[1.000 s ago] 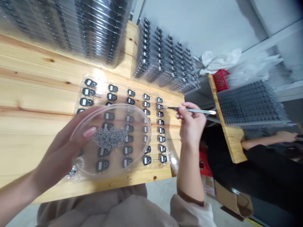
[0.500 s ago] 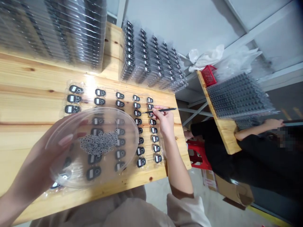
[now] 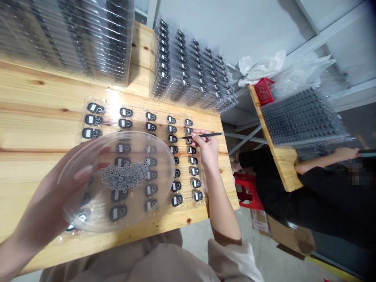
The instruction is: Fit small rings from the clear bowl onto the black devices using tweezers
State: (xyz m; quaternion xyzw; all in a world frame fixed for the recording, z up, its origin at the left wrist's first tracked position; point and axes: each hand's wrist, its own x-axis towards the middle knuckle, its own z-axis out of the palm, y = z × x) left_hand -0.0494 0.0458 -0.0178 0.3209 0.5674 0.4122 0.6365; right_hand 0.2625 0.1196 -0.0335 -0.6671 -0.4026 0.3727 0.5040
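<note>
Stack (image 3: 192, 72) at twelve o'clock, left hand (image 3: 55, 188) gripping bowl (image 3: 136, 209) of grey rings (image 3: 125, 176) partly screening units (image 3: 93, 120), right hand (image 3: 208, 149) pinching tool (image 3: 210, 135)

Here the pale wooden table (image 3: 35, 105) is filling the left and middle of the frame, knots and grain showing, and it's carrying plenty! A clear plastic tray (image 3: 139, 119) is lying flat mid-frame, holding columns of small black devices (image 3: 96, 107). A tall stack of clear trays (image 3: 73, 43) is looming at the upper left, and a loaded tray stack (image 3: 190, 70) is standing at upper centre. Over on the right, a second wooden table (image 3: 286, 156) is bearing a grey-looking tray pile (image 3: 302, 119), with a red basket (image 3: 264, 91) sitting just beside it. Below, the grey floor (image 3: 252, 244) is supporting an open cardboard box (image 3: 288, 237).
</note>
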